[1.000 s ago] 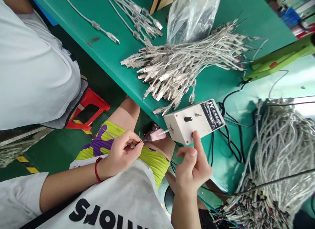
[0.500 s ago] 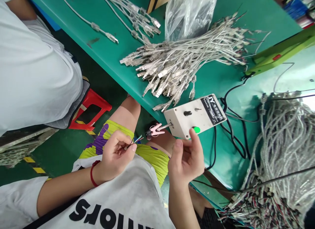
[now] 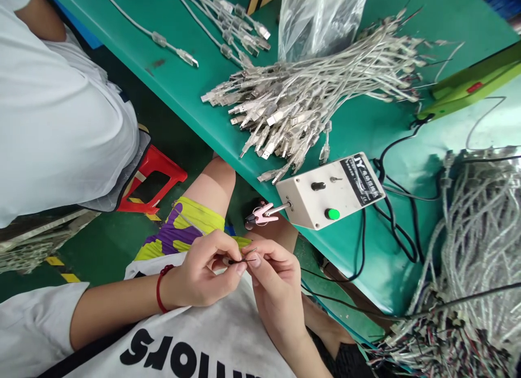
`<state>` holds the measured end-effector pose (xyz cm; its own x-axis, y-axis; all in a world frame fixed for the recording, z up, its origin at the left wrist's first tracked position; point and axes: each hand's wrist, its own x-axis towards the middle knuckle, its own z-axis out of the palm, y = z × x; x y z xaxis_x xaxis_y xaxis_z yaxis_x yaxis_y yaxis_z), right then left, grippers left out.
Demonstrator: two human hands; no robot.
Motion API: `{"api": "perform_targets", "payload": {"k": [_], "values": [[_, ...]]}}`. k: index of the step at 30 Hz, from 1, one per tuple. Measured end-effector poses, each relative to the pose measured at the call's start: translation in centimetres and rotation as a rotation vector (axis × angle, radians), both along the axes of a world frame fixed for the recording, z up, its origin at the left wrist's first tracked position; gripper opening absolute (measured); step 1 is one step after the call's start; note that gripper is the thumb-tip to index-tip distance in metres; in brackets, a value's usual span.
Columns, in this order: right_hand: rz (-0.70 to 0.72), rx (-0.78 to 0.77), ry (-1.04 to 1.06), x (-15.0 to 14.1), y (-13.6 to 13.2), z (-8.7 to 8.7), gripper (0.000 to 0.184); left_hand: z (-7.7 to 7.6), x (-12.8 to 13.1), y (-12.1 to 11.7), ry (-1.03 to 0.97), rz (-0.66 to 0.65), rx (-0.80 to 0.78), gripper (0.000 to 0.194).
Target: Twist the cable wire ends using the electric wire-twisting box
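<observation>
Over my lap, my left hand [image 3: 209, 272] is closed on the end of a thin cable whose stripped-out wires [image 3: 248, 258] poke past the fingertips. My right hand [image 3: 277, 277] meets it there, thumb and forefinger pinching those fine wires; most of the cable is hidden. Just beyond the hands, a pink alligator clip [image 3: 262, 214] sits on the shaft of a white motor box [image 3: 329, 191] with a black knob and a green button [image 3: 332, 214]. The box lies at the edge of the green table [image 3: 179, 101], apart from both hands.
A big heap of USB cables [image 3: 293, 107] lies behind the box, near a clear plastic bag [image 3: 321, 23]. More cables [image 3: 468, 231] with bared wires fill the right side. Black cords [image 3: 391, 220] trail from the box. Another person [image 3: 61, 112] sits at left beside a red stool [image 3: 157, 177].
My right hand has left the green button and come down leftward to grip the wires. My left hand has moved slightly right and still holds the cable. The view has shifted a little.
</observation>
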<state>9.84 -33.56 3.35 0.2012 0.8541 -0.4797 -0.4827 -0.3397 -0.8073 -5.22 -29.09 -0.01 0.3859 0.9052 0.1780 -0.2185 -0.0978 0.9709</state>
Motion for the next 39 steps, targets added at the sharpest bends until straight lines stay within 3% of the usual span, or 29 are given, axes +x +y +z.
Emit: {"api": "perform_targets", "payload": {"k": [7,11,19,22,25,30,33,39], "values": [[-0.012,-0.079,0.057,0.0,0.4,-0.1,0.033,0.2,0.1,1.5,-0.019,-0.056,0.176,0.021],[-0.019,-0.079,0.071,-0.1,1.0,-0.1,0.034,-0.1,0.1,1.9,-0.021,-0.067,0.191,0.019],[-0.017,-0.108,0.048,0.0,1.6,-0.5,0.035,-0.6,0.0,2.2,0.023,-0.060,0.137,0.014],[0.030,-0.124,0.012,0.3,1.8,-1.0,0.050,-1.1,-0.1,2.1,0.041,-0.043,0.131,0.012],[-0.012,-0.105,-0.021,0.6,2.5,-1.5,0.063,-1.8,-0.1,1.8,0.033,-0.009,0.100,0.013],[-0.147,-0.070,0.161,0.8,3.7,-2.3,0.051,-2.4,0.1,1.7,0.085,0.090,-0.039,0.013],[-0.170,-0.033,0.276,0.5,4.0,-2.9,0.043,-2.4,0.4,1.9,0.089,0.151,-0.096,0.015],[-0.150,0.034,0.342,0.4,4.4,-3.9,0.047,-2.4,0.9,2.2,0.053,0.175,-0.159,0.016]]}}
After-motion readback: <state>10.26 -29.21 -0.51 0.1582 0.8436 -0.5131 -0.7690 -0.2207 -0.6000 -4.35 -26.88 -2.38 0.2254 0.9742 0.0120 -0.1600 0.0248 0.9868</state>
